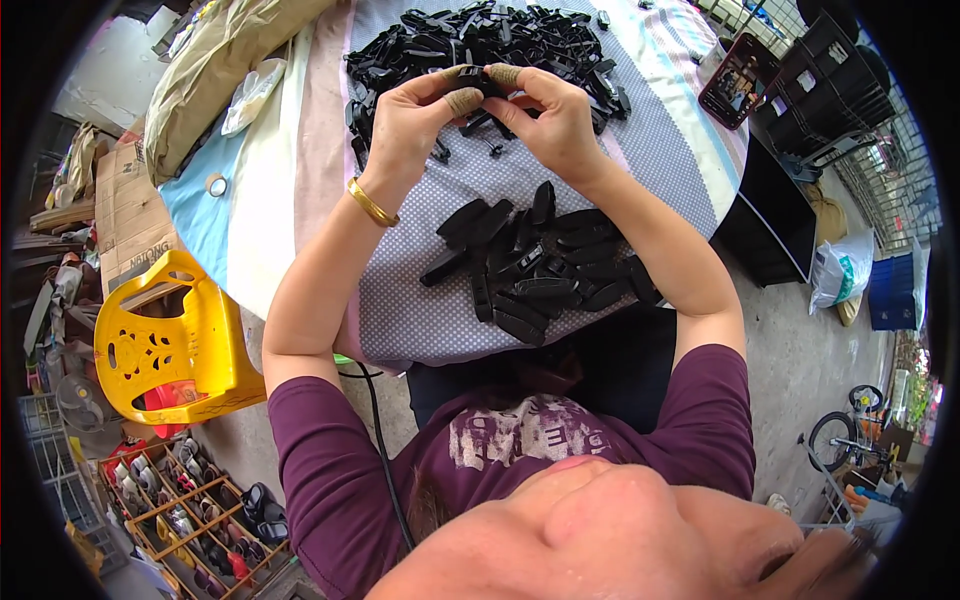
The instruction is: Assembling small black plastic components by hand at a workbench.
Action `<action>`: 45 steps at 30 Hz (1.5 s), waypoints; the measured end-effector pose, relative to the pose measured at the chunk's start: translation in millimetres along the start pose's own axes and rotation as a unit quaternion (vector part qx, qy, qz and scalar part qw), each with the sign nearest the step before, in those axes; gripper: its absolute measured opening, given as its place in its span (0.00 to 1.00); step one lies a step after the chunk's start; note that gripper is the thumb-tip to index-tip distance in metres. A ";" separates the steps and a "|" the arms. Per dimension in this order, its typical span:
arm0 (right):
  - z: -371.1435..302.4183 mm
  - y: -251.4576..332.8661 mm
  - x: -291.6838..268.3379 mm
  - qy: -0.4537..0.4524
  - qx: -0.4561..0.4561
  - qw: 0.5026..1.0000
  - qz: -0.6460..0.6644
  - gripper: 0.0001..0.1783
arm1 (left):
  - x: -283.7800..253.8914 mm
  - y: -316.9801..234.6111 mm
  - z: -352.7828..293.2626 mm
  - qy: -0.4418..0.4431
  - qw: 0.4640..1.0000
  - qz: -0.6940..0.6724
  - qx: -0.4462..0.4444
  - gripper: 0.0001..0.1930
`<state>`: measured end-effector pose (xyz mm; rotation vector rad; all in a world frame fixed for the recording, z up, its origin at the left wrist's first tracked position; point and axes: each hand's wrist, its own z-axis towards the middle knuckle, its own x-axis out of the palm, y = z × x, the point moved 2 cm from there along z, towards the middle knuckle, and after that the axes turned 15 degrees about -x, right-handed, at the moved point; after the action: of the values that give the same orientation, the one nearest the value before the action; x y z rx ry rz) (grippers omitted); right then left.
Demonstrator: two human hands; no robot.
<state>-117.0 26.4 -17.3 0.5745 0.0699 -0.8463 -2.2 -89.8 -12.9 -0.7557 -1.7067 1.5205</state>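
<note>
Both my hands meet over the far side of a cloth-covered table [400,310]. My left hand [412,122] and my right hand [545,112] pinch one small black plastic part [480,82] between their fingertips. Tan wraps cover some fingertips on each hand, and a gold bangle [372,203] circles my left wrist. Much of the held part is hidden by the fingers. Just beyond and around the hands spreads a large heap of small black plastic parts [540,45]. Nearer to me, between my forearms, lies a looser pile of longer, rounded black plastic pieces [545,262].
A roll of tape [215,184] and a clear plastic bag [254,95] lie on the table's left side. At the right edge a phone [739,82] stands propped near black crates [820,85]. A yellow chair [180,340] stands left; a shoe rack [190,515] is lower left.
</note>
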 end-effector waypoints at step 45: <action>6.5 -31.2 -36.6 0.173 0.060 0.980 -0.077 0.21 | 31.1 -11.3 -25.3 -0.094 0.899 0.334 0.267 0.18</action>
<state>-165.2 32.0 -15.7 0.8338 0.3867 -0.8975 1.2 -51.6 3.5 -0.9607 -1.0793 2.4647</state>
